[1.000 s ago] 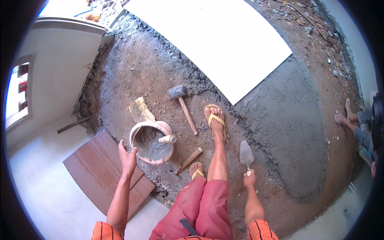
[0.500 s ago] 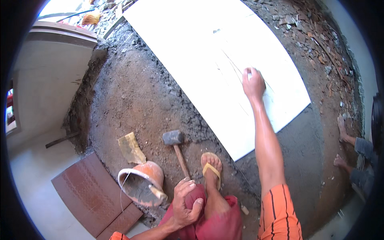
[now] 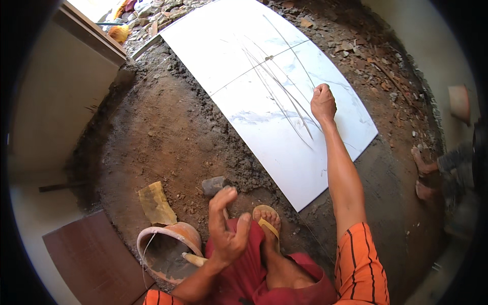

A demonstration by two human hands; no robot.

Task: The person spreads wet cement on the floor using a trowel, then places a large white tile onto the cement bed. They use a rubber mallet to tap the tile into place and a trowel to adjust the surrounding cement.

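Note:
My right hand (image 3: 324,104) is closed around the near end of a long thin dark strip (image 3: 290,48), which slants up and left above the white marbled tiles (image 3: 284,173). Several similar thin strips (image 3: 277,84) lie loosely across the tiles, some over the joint between them. Above my left thigh, my left hand (image 3: 230,231) holds nothing, its thumb and fingers apart. Just beyond it is the dark head of a mallet (image 3: 214,186) on the soil, its handle mostly hidden by the hand.
An orange bucket (image 3: 188,233) with grey mix lies tipped, a light tool handle (image 3: 194,259) at its mouth. Nearby are a yellowish piece of sheet (image 3: 156,202) and brown panels (image 3: 91,259). Another person's bare feet (image 3: 426,173) stand at right, below a bucket (image 3: 459,103). Rubble (image 3: 351,48) lines the far side.
My right hand has closed into a fist and now has a strip angled up from it. My left hand has lifted off my knee area, fingers raised. The view has shifted.

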